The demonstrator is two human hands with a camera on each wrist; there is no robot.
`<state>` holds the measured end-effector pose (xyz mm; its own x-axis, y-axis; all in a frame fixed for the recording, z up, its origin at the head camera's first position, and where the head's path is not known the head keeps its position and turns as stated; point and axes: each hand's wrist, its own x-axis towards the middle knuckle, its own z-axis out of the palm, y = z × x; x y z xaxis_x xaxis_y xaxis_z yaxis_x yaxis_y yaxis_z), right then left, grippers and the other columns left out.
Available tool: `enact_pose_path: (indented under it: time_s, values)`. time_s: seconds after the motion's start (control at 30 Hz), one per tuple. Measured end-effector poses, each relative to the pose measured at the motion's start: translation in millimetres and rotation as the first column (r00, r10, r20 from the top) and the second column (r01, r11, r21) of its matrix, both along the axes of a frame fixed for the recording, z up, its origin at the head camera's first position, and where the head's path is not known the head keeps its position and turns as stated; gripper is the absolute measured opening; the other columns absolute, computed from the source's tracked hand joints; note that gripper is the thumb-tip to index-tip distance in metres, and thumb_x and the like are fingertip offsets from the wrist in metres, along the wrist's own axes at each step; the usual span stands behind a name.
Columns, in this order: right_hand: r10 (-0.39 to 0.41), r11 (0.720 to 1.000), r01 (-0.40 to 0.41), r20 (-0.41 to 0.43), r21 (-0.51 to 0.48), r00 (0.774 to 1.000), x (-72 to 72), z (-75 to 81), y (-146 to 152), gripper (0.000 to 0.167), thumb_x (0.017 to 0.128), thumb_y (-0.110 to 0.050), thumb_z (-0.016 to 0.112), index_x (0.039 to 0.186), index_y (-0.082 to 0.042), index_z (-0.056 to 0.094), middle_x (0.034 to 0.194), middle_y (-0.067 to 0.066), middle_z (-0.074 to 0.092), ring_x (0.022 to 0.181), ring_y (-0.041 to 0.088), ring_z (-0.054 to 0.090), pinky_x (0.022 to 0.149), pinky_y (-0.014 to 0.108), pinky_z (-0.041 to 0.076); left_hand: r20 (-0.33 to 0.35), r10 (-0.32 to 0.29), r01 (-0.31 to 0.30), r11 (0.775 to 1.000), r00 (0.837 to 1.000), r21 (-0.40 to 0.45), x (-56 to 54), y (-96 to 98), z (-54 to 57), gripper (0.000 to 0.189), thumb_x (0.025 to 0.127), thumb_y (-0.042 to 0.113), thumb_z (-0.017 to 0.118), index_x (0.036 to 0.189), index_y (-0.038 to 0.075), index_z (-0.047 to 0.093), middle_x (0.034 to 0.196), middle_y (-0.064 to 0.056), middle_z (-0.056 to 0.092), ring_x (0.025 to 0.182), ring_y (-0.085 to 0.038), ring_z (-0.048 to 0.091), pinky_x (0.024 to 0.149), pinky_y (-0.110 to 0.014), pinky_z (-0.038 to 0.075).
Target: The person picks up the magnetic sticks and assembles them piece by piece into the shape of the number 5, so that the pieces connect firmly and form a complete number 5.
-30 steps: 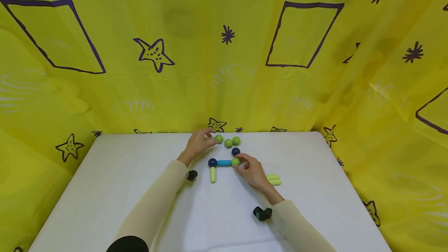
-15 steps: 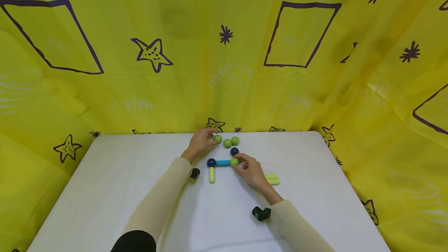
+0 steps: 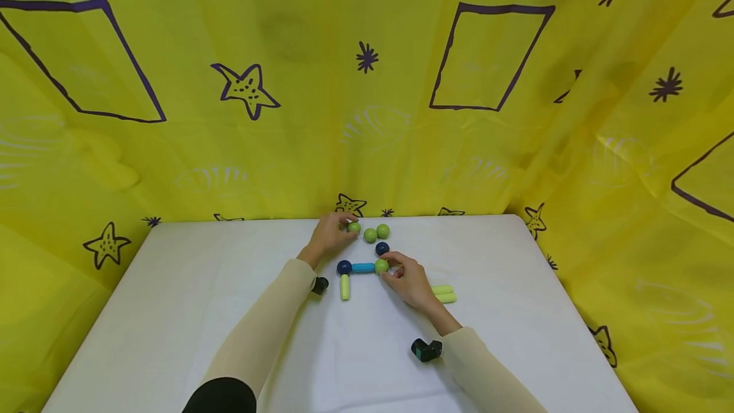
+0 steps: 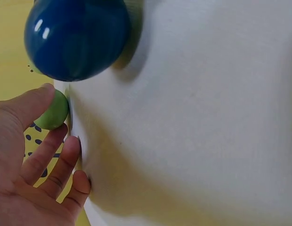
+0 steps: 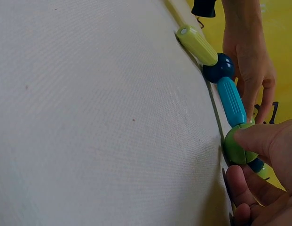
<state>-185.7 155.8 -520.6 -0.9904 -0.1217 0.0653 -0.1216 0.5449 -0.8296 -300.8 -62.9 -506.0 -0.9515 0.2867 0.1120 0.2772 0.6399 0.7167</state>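
At the back of the table my left hand pinches a green ball between thumb and forefinger; in the left wrist view the thumb overlaps this green ball. My right hand holds another green ball with thumb and fingers. That ball joins the right end of a blue magnetic rod. A dark blue ball sits at the rod's left end, with a light yellow-green rod running from it toward the front. The right wrist view shows the blue rod meeting the gripped ball.
Two loose green balls, one nearer and one farther, lie right of my left hand. A second dark blue ball lies just behind my right fingertips. Light yellow-green rods lie right of my right wrist. A yellow patterned curtain borders the white table.
My left hand has moved slightly right, its thumb and forefinger now around the green ball. My right hand keeps its hold. The whole head view has shifted slightly.
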Motion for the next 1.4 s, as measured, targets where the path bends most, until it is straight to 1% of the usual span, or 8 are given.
enact_pose_path:
  time_s: [0.37, 0.53, 0.67, 0.83, 0.97, 1.1, 1.2, 1.4]
  values:
    - [-0.005, 1.0, 0.005, -0.005, -0.016, 1.0, -1.0, -0.6, 0.0, 0.03, 0.092, -0.005, 0.075, 0.121, -0.012, 0.07, 0.112, 0.009, 0.071, 0.068, 0.012, 0.053, 0.06, 0.023, 0.043, 0.024, 0.018, -0.018, 1.0, 1.0, 0.002, 2.8, 0.7, 1.7, 0.033, 0.09, 0.015, 0.08, 0.122, 0.009, 0.073, 0.11, -0.012, 0.071, 0.105, -0.03, 0.062, 0.096, -0.047, 0.05]
    - [0.004, 1.0, -0.004, -0.01, 0.0, 1.0, -1.7, 0.6, -0.4, 0.031, 0.092, -0.005, 0.075, 0.122, -0.011, 0.069, 0.112, 0.01, 0.071, 0.067, 0.012, 0.052, 0.059, 0.024, 0.043, 0.036, 0.016, -0.016, 1.0, 0.999, 0.012, 3.3, -1.4, 5.4, 0.033, 0.09, 0.015, 0.08, 0.122, 0.009, 0.073, 0.11, -0.011, 0.071, 0.104, -0.03, 0.062, 0.092, -0.046, 0.051]
    - [0.007, 1.0, -0.007, -0.001, 0.003, 1.0, -3.0, 2.7, -0.8, 0.031, 0.093, -0.006, 0.075, 0.122, -0.011, 0.069, 0.113, 0.01, 0.07, 0.068, 0.013, 0.052, 0.059, 0.024, 0.042, 0.044, 0.017, -0.019, 0.999, 0.999, 0.044, 4.4, -4.7, 10.5, 0.034, 0.09, 0.014, 0.079, 0.123, 0.007, 0.072, 0.111, -0.012, 0.07, 0.098, -0.03, 0.062, 0.087, -0.044, 0.051]
    - [-0.004, 1.0, 0.004, 0.018, 0.004, 1.0, -2.5, 3.9, -0.8, 0.03, 0.093, -0.006, 0.075, 0.122, -0.012, 0.069, 0.113, 0.009, 0.071, 0.069, 0.014, 0.052, 0.06, 0.024, 0.042, 0.017, -0.001, 0.0, 0.998, 1.0, 0.062, 5.2, -10.5, 11.2, 0.033, 0.09, 0.015, 0.08, 0.121, 0.007, 0.073, 0.109, -0.013, 0.071, 0.092, -0.028, 0.064, 0.083, -0.04, 0.053]
    - [-0.003, 1.0, 0.003, 0.024, 0.009, 1.0, -1.4, 3.9, -1.0, 0.031, 0.093, -0.006, 0.075, 0.123, -0.012, 0.069, 0.113, 0.009, 0.071, 0.07, 0.014, 0.052, 0.061, 0.025, 0.042, -0.005, 0.0, 0.0, 0.998, 1.0, 0.067, 9.0, -16.1, 11.9, 0.03, 0.089, 0.015, 0.081, 0.118, 0.008, 0.074, 0.107, -0.012, 0.071, 0.09, -0.027, 0.064, 0.082, -0.04, 0.054]
    - [-0.006, 1.0, 0.006, 0.037, 0.015, 0.999, -0.5, 4.6, -1.3, 0.031, 0.093, -0.008, 0.075, 0.123, -0.012, 0.069, 0.113, 0.009, 0.07, 0.07, 0.015, 0.051, 0.06, 0.025, 0.042, -0.024, -0.008, 0.01, 0.997, 1.0, 0.08, 13.9, -21.6, 14.3, 0.03, 0.088, 0.015, 0.081, 0.117, 0.007, 0.074, 0.106, -0.012, 0.072, 0.089, -0.026, 0.063, 0.081, -0.039, 0.054]
    - [-0.01, 1.0, 0.01, 0.047, 0.016, 0.999, -0.4, 5.0, -1.5, 0.031, 0.093, -0.007, 0.075, 0.123, -0.013, 0.069, 0.113, 0.009, 0.07, 0.07, 0.016, 0.051, 0.059, 0.024, 0.041, -0.042, -0.023, 0.027, 0.996, 0.999, 0.091, 18.2, -25.7, 16.5, 0.029, 0.088, 0.014, 0.082, 0.115, 0.006, 0.074, 0.103, -0.012, 0.073, 0.084, -0.025, 0.062, 0.077, -0.036, 0.053]
    - [-0.011, 1.0, 0.011, 0.055, 0.012, 0.998, -1.4, 4.6, -1.7, 0.032, 0.093, -0.008, 0.076, 0.123, -0.014, 0.069, 0.114, 0.008, 0.07, 0.07, 0.015, 0.052, 0.059, 0.024, 0.041, -0.076, -0.034, 0.039, 0.997, 0.997, 0.065, 28.3, -32.6, 21.4, 0.028, 0.087, 0.017, 0.084, 0.112, 0.008, 0.074, 0.101, -0.01, 0.072, 0.077, -0.02, 0.059, 0.07, -0.031, 0.05]
